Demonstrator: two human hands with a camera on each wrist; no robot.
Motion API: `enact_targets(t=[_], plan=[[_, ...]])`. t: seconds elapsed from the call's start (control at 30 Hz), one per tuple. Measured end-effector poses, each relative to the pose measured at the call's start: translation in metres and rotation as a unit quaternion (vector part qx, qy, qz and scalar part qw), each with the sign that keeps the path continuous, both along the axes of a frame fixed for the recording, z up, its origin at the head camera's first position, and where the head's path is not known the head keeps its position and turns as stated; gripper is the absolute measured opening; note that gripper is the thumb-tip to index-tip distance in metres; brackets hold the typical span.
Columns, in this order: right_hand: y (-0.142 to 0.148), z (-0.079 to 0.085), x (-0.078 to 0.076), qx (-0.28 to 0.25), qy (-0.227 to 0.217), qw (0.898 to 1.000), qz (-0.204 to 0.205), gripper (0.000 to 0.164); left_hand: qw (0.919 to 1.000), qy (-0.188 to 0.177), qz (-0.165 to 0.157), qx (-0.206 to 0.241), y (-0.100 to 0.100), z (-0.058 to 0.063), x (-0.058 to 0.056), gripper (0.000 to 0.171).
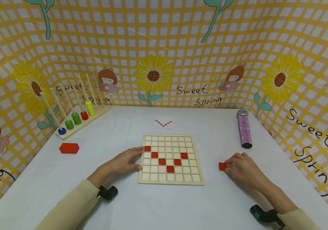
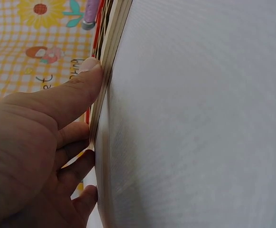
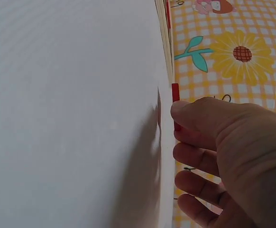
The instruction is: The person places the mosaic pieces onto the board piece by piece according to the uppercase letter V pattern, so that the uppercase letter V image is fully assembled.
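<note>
A square wooden grid board (image 1: 171, 183) lies mid-table, with several red squares in its cells forming a V shape. Along the board's left edge rests my left hand (image 1: 123, 162), thumb and fingers spread apart. The left wrist view has the thumb (image 2: 88, 71) against the side of the board (image 2: 114, 42). Right of the board, my right hand (image 1: 245, 169) pinches a small red square tile (image 1: 222, 166) between thumb and fingers. Seen edge-on in the right wrist view, the tile (image 3: 176, 92) is thin and flat, close over the white tabletop.
Behind the board lies a small card (image 1: 164, 122) printed with a red V pattern on a grid. A wooden bead abacus (image 1: 84, 124) stands at the back left, a red block (image 1: 69, 148) in front of it. At the right lies a glittery pink microphone (image 1: 244, 129). Checked cloth (image 1: 164, 41) surrounds the table.
</note>
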State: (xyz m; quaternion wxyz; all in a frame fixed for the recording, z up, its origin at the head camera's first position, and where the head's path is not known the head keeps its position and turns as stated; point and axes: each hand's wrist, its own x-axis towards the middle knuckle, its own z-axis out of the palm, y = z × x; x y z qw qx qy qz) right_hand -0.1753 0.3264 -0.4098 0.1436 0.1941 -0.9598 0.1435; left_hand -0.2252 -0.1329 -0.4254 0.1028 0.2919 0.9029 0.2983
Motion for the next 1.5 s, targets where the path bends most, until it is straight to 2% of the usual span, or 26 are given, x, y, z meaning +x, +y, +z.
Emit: enact_targets(t=[0.17,0.57,1.17,1.5], plan=[[-0.011,0.001,-0.006,-0.002,-0.019,1.0,-0.003,0.019,1.0,0.001,0.0,0.001,0.0,0.0,0.0,0.069],[-0.031,0.001,-0.022,0.006,-0.03,1.0,0.001,0.02,1.0,-0.003,0.003,-0.003,0.0,0.0,0.0,0.07],[-0.055,0.001,-0.042,0.003,-0.029,1.0,0.003,0.021,0.9999,-0.012,0.006,-0.006,-0.001,0.0,-0.001,0.07],[-0.068,-0.002,-0.055,0.003,-0.012,1.0,0.016,0.021,0.9999,-0.011,0.002,-0.003,0.0,0.0,-0.001,0.07]])
